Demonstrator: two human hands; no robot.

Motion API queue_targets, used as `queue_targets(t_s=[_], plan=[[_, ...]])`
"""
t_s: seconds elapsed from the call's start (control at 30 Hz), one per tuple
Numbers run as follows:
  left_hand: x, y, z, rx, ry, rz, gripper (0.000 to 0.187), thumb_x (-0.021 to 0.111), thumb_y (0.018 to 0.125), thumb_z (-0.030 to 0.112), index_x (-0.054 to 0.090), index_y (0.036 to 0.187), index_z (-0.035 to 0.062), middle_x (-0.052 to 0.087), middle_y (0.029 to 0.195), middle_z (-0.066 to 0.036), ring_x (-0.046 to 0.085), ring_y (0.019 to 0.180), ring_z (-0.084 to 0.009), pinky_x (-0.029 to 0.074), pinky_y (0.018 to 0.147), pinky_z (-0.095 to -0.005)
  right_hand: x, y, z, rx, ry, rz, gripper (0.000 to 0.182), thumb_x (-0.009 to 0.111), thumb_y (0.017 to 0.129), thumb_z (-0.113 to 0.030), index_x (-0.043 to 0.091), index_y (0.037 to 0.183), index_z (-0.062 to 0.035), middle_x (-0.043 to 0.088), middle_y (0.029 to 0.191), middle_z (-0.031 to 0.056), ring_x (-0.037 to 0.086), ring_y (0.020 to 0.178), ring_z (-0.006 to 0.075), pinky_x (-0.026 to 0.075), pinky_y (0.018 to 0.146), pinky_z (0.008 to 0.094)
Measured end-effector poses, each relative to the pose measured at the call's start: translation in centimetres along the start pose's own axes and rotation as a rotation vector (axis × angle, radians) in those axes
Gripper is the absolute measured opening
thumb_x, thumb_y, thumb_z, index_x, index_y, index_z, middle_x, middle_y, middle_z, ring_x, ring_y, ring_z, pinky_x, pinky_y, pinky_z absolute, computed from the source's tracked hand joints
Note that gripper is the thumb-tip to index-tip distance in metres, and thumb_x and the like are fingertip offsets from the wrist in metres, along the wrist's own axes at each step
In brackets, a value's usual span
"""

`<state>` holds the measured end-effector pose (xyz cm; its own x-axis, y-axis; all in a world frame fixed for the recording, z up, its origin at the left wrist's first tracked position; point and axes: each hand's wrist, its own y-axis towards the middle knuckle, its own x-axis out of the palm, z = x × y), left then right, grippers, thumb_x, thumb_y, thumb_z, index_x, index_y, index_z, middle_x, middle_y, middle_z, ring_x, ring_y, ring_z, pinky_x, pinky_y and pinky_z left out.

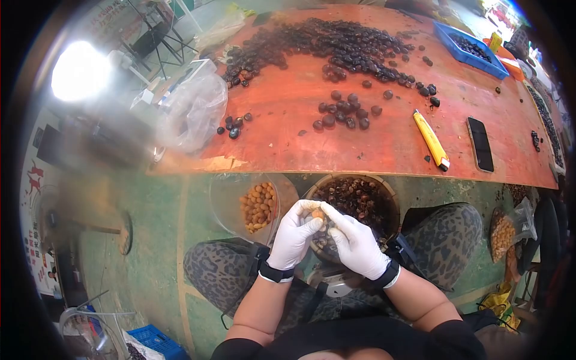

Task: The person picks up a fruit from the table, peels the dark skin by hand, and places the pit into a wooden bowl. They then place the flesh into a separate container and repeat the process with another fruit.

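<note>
In white gloves, my left hand (293,237) and my right hand (361,247) meet in front of my lap, fingertips pinched together. Between them is a small round orange kernel (317,213), partly covered by the fingers. Just beyond and beneath the hands stands a round woven basket (393,201) holding dark brown shell pieces (355,195). To the left of it a clear tub (223,204) contains many peeled orange kernels (258,207).
Dark, glossy, nut-like round pieces (342,45) heap across the red table (270,129). A yellow utility knife (431,140), a phone (480,144), a blue tray (471,51) and a clear plastic bag (195,111) are also on it. The table's near edge runs beyond the basket.
</note>
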<state>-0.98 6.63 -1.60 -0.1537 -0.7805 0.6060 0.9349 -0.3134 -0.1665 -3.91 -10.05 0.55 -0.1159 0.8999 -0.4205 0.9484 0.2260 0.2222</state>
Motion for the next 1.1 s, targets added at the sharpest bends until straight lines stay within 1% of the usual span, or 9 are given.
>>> queue_targets(t_s=[0.23, 0.43, 0.53, 0.63, 0.73, 0.83, 0.9, 0.97, 1.1], plan=[[0.6, 0.0, 0.0, 0.064, 0.103, 0.041, 0.03, 0.071, 0.079, -0.002, 0.058, 0.105, 0.0037, 0.063, 0.096, -0.003, 0.059, 0.088, -0.0101, 0.048, 0.081, -0.0244, 0.5, 0.1, -0.2, -0.025, 0.038, 0.105, 0.044, 0.054, 0.089, -0.003, 0.048, 0.132, -0.0098, 0.062, 0.103, 0.0203, 0.063, 0.09, 0.038, 0.053, 0.074, 0.0407], [0.4, -0.1, 0.3, 0.066, 0.246, 0.066, 0.028, 0.069, 0.08, -0.003, 0.061, 0.107, 0.0018, 0.065, 0.098, -0.004, 0.06, 0.09, -0.0101, 0.048, 0.083, -0.024, 0.2, 0.2, -0.9, 0.163, 0.107, 0.045, 0.036, 0.052, 0.091, -0.003, 0.046, 0.126, -0.008, 0.063, 0.097, 0.0219, 0.064, 0.088, 0.0388, 0.052, 0.073, 0.0394], [0.3, -0.1, 0.4, 0.021, 0.285, 0.039, 0.03, 0.066, 0.083, -0.002, 0.061, 0.113, 0.0004, 0.066, 0.102, -0.004, 0.06, 0.092, -0.0103, 0.048, 0.084, -0.024, -0.8, 0.7, -1.4, 0.311, 0.205, -0.067, 0.033, 0.05, 0.092, -0.002, 0.045, 0.123, -0.0082, 0.062, 0.085, 0.0185, 0.065, 0.074, 0.0311, 0.051, 0.067, 0.0381], [0.2, -0.1, 0.2, -0.018, 0.287, 0.017, 0.03, 0.063, 0.087, -0.001, 0.061, 0.117, -0.0002, 0.066, 0.104, -0.004, 0.06, 0.093, -0.0099, 0.048, 0.086, -0.0241, -0.7, 0.7, -0.4, 0.372, 0.399, -0.098, 0.027, 0.046, 0.094, -0.005, 0.044, 0.12, -0.0107, 0.055, 0.074, 0.0085, 0.056, 0.059, 0.0167, 0.046, 0.054, 0.0304], [0.0, 0.2, -0.2, 0.006, 0.344, 0.0, 0.031, 0.061, 0.088, 0.001, 0.06, 0.119, -0.0001, 0.065, 0.105, -0.004, 0.059, 0.092, -0.009, 0.048, 0.084, -0.0232, -1.8, 1.2, -0.8, 0.686, 0.958, -0.181, 0.022, 0.043, 0.098, -0.009, 0.04, 0.119, -0.0152, 0.047, 0.072, -0.0013, 0.038, 0.052, 0.004, 0.03, 0.046, 0.0182], [0.6, 0.3, -0.3, -0.008, 0.294, 0.012, 0.03, 0.063, 0.087, 0.001, 0.058, 0.117, 0.0001, 0.064, 0.103, -0.004, 0.059, 0.09, -0.0086, 0.048, 0.081, -0.022, -1.9, 1.1, -0.6, 0.708, 1.01, -0.18, 0.019, 0.042, 0.099, -0.011, 0.04, 0.117, -0.016, 0.047, 0.073, -0.0007, 0.036, 0.05, 0.0043, 0.027, 0.044, 0.0177], [0.6, 0.2, -0.5, -0.017, 0.261, 0.025, 0.029, 0.065, 0.086, 0.002, 0.058, 0.113, 0.0004, 0.062, 0.102, -0.004, 0.059, 0.088, -0.009, 0.048, 0.079, -0.0221, -0.6, 0.7, -0.5, 0.545, 0.818, -0.107, 0.02, 0.042, 0.099, -0.009, 0.04, 0.117, -0.0151, 0.047, 0.071, -0.0013, 0.036, 0.049, 0.004, 0.028, 0.043, 0.0181], [-0.1, 0.2, -0.8, -0.01, 0.272, 0.039, 0.028, 0.068, 0.083, 0.002, 0.057, 0.109, 0.0011, 0.061, 0.103, -0.005, 0.059, 0.086, -0.01, 0.048, 0.078, -0.0229, -0.6, 0.3, -0.9, 0.569, 0.738, -0.157, 0.021, 0.041, 0.097, -0.008, 0.04, 0.118, -0.0097, 0.047, 0.069, -0.0018, 0.04, 0.056, 0.005, 0.034, 0.05, 0.0209], [0.9, 0.2, 0.1, -0.07, 0.329, 0.107, 0.025, 0.067, 0.082, -0.002, 0.056, 0.104, 0.0005, 0.061, 0.098, -0.005, 0.06, 0.086, -0.0115, 0.05, 0.077, -0.0246, -0.7, 0.3, -0.5, 0.572, 0.695, -0.139, 0.025, 0.042, 0.097, -0.007, 0.04, 0.12, -0.0115, 0.048, 0.07, -0.0014, 0.041, 0.056, 0.0052, 0.035, 0.05, 0.0213]])
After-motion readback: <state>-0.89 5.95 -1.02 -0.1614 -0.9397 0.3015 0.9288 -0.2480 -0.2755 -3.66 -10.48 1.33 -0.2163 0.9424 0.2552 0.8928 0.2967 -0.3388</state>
